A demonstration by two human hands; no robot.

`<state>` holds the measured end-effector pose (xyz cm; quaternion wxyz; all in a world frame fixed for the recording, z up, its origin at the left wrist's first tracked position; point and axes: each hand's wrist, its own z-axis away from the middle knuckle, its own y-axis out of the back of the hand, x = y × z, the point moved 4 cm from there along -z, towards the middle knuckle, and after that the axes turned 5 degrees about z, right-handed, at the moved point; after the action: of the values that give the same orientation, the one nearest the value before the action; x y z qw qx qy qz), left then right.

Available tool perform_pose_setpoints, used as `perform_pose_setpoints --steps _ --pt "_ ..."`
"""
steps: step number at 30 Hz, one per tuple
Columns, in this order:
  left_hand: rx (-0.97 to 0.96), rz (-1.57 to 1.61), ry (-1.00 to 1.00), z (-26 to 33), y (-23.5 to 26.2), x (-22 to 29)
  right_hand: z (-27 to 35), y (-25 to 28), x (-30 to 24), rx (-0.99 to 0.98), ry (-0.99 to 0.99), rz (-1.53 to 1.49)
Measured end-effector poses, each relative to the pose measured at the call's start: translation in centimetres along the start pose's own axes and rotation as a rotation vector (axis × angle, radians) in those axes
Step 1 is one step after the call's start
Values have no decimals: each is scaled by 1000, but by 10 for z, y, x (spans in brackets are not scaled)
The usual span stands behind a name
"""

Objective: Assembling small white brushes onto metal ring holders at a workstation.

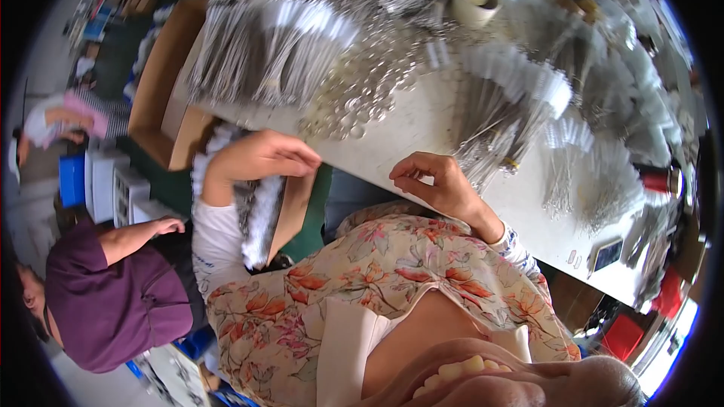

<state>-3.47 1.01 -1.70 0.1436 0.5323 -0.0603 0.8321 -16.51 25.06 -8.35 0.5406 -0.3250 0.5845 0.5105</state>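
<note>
My left hand [265, 155] hovers at the table's near left edge, its fingers stretched out and nothing visible in them. Below it stands an open cardboard box [292, 211] holding white-ended bundles. My right hand [443, 183] is at the table's front edge, thumb and forefinger curled together in a pinch. Whatever may lie between those fingertips is too small to make out. Beyond my hands, small shiny round pieces [366, 98] lie scattered on the white table [385, 154]. Bundles of thin grey wire-like strands [490, 117] lie just beyond my right hand.
More strand bundles [264, 49] are heaped at the back left, beside a large open cardboard box [162, 90]. A tape roll [475, 3] stands at the back. To the right are a red spool [662, 181] and a phone [608, 255]. A person in purple [124, 294] is at left.
</note>
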Motion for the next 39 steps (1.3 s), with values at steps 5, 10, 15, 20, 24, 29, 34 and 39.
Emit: perform_pose_setpoints --steps 5,10,15,20,24,29,34,39 --pt "231 -153 -286 -119 82 81 44 96 -13 242 4 -35" --pt "703 -743 17 -228 267 50 64 159 -35 395 14 110" --pt "859 -1027 527 -280 302 13 74 245 -26 607 -143 315" --pt "874 -1068 376 -270 315 3 7 327 9 526 -205 576" --pt "888 -766 416 -263 321 -7 -81 370 57 481 -185 583" --pt "985 -592 481 -261 307 2 -143 379 106 595 -406 981" --pt "992 -764 396 -261 304 5 -144 386 116 623 -398 871" --pt "903 -653 501 -250 318 -16 -123 426 64 889 -182 284"
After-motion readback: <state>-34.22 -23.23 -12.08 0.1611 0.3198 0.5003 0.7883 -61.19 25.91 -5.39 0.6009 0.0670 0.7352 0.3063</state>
